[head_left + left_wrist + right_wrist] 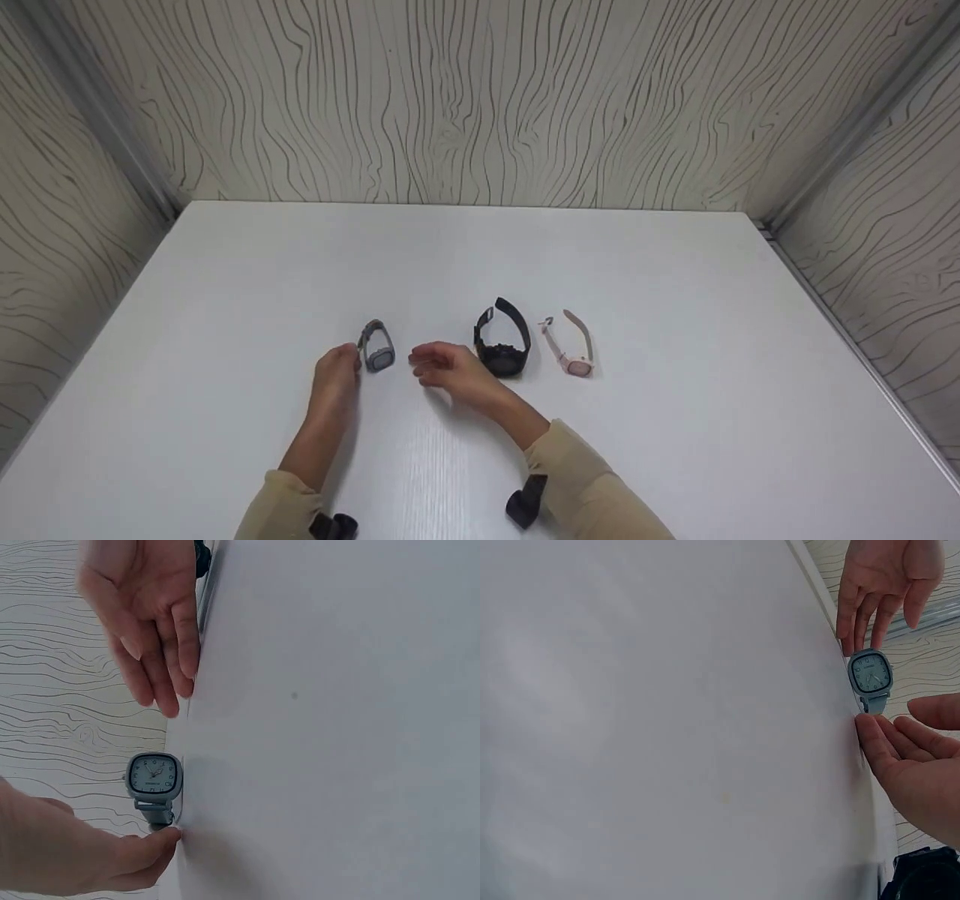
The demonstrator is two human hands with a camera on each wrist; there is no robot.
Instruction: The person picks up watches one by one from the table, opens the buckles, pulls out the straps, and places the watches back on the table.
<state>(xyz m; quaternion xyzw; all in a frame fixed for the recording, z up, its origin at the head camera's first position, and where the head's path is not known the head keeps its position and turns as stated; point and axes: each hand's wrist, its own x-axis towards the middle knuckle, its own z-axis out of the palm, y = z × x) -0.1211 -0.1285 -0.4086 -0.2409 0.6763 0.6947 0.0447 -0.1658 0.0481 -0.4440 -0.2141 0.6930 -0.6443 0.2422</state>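
A grey-blue wristwatch [381, 359] with a rounded square dial stands on the white table, its strap looped behind it. At its left side is my left hand [337, 373], fingers fairly straight and fingertips at the strap; whether they touch it I cannot tell. The same watch [154, 773] faces the left wrist camera with its dial readable. My right hand [454, 373] hovers to the right of the watch, apart from it, with fingers loosely extended and nothing held. In the right wrist view, the watch [871, 672] appears between both hands.
A black wristwatch [504, 361] with an unfastened strap lies just right of my right hand. Farther right is a pink wristwatch [579, 367], also unfastened. A wood-grain patterned panel [450, 105] stands behind the white table [675, 300], with similar panels at both sides.
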